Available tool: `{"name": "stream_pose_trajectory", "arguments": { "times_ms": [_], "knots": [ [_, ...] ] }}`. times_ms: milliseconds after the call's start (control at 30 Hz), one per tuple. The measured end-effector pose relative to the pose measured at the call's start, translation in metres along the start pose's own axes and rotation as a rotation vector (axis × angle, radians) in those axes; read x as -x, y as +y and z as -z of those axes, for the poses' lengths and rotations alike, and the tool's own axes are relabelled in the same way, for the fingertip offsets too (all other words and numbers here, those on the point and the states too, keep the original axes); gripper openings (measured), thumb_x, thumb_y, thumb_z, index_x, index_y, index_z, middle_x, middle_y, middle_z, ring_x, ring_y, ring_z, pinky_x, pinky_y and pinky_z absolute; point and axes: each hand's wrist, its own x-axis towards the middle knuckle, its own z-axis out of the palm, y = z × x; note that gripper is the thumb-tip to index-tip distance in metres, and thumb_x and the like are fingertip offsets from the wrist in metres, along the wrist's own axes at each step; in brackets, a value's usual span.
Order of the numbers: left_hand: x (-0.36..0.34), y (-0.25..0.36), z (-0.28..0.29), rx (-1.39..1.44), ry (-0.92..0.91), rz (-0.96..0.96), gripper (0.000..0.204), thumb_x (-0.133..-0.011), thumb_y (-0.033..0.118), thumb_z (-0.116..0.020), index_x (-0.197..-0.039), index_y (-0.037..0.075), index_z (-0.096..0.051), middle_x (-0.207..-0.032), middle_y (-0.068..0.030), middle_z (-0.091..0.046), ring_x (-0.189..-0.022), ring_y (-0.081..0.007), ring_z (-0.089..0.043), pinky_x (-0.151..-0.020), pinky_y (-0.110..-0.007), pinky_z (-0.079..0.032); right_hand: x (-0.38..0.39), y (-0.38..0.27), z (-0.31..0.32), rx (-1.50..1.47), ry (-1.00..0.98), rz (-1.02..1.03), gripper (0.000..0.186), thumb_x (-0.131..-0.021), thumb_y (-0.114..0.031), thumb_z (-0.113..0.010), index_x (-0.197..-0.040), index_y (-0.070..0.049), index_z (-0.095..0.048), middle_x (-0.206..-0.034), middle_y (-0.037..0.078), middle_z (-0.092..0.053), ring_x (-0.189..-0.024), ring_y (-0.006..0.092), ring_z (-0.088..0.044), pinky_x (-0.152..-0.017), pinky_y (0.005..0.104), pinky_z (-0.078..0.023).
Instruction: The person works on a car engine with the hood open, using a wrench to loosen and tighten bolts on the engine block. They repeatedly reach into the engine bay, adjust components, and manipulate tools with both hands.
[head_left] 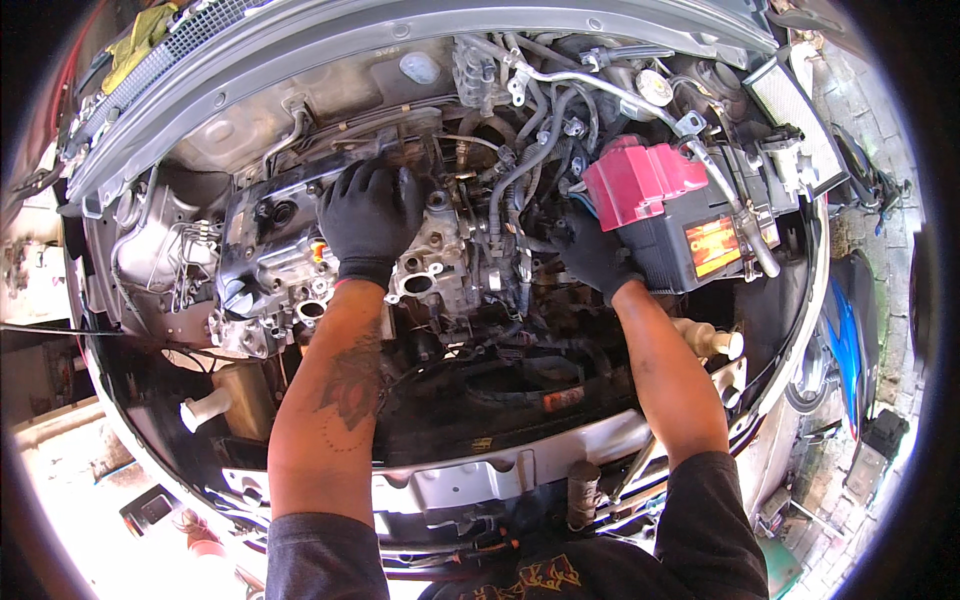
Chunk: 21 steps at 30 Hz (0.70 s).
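Note:
Both hands wear black gloves and reach into an open car engine bay. My left hand [370, 220] lies over the top of the engine's dark valve cover [255, 235], fingers bent together and tips hidden behind the knuckles. What they grip, if anything, does not show. In the gap between the engine and the car battery [660, 255], my right hand [590, 250] is curled beside hoses and wiring. Its fingers are closed, and whatever they hold is out of sight. A red plastic cover [640, 182] sits over the battery's top, just above that hand.
Grey hoses [530, 165] and a metal pipe [600, 90] cross the bay's far side. Along the near edge runs a silver crossmember [520, 462]. An air filter [795, 115] stands at the far right. A yellow cloth [138, 45] lies at the far left.

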Motion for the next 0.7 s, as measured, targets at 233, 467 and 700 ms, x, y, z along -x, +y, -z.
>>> {"name": "stream_pose_trajectory", "arguments": {
  "times_ms": [233,467,700],
  "knots": [
    [0.003,-0.003,-0.007,-0.012,0.016,0.024,0.025,-0.090,0.038,-0.068,-0.092,0.014,-0.076,-0.101,-0.0054,-0.076,-0.097,-0.0300,-0.071,-0.082,-0.047,-0.053,-0.003,0.007,-0.001,-0.399,-0.106,0.131,0.038,-0.091,-0.010,-0.081,-0.125,0.001,-0.066,-0.125,0.009,-0.068,-0.110,0.0158,-0.064,-0.098,0.0341,-0.053],
    [0.004,-0.005,-0.005,-0.026,0.015,0.031,0.027,-0.091,0.038,-0.067,-0.093,0.013,-0.077,-0.101,-0.0049,-0.076,-0.097,-0.0290,-0.072,-0.084,-0.047,-0.054,0.000,-0.002,0.006,-0.346,-0.170,0.159,0.049,-0.090,-0.014,-0.083,-0.132,0.001,-0.064,-0.124,0.010,-0.070,-0.115,0.0152,-0.064,-0.102,0.0341,-0.052],
    [0.004,-0.007,-0.005,-0.075,0.037,-0.012,0.027,-0.091,0.037,-0.067,-0.094,0.012,-0.077,-0.103,-0.0048,-0.077,-0.096,-0.0289,-0.072,-0.082,-0.044,-0.055,0.000,-0.027,0.019,-0.483,-0.230,0.167,0.048,-0.090,-0.016,-0.084,-0.132,0.002,-0.066,-0.129,0.013,-0.071,-0.118,0.0163,-0.065,-0.104,0.0356,-0.051]
  ]
}}
